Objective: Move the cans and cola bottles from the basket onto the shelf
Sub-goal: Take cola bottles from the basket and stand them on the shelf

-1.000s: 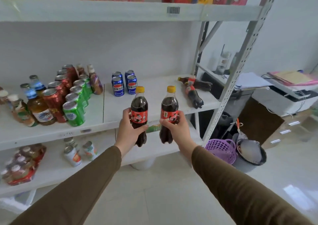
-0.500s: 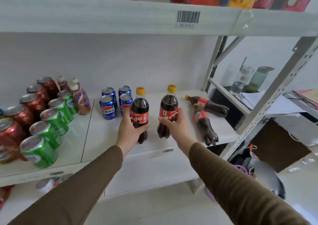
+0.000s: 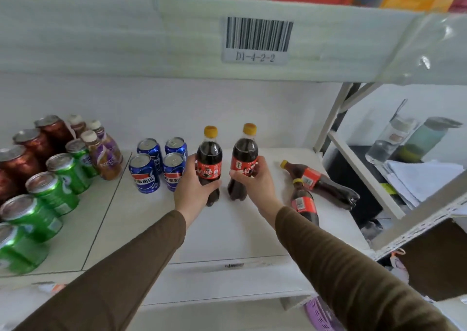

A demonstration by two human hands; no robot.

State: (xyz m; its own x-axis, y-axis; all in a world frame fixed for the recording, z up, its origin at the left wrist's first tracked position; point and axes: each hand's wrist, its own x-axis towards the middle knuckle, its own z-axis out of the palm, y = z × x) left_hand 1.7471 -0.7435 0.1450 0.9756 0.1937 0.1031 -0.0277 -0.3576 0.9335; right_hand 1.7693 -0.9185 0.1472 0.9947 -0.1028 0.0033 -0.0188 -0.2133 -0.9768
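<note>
— What's the person holding there?

— Two cola bottles, one in each hand. The left hand is wrapped around the left cola bottle at its red label, fingers curled behind it. The right hand is clamped the same way on the right cola bottle.

— Are they on the shelf yet?

— Both stand upright over the white shelf, side by side with a small gap between them. The bases look to be at the board, though I can't tell whether they truly rest on it.

— What's around them?

— Just left of the left hand, four blue cans stand in a tight square. Further left there are green cans in a row, red cans behind them, and a few small coffee bottles. To the right, two more cola bottles lie on their sides, one partly hidden by the right sleeve.

— And the basket?

— Only a purple edge of the basket shows, low down below the shelf, under the right arm
</note>
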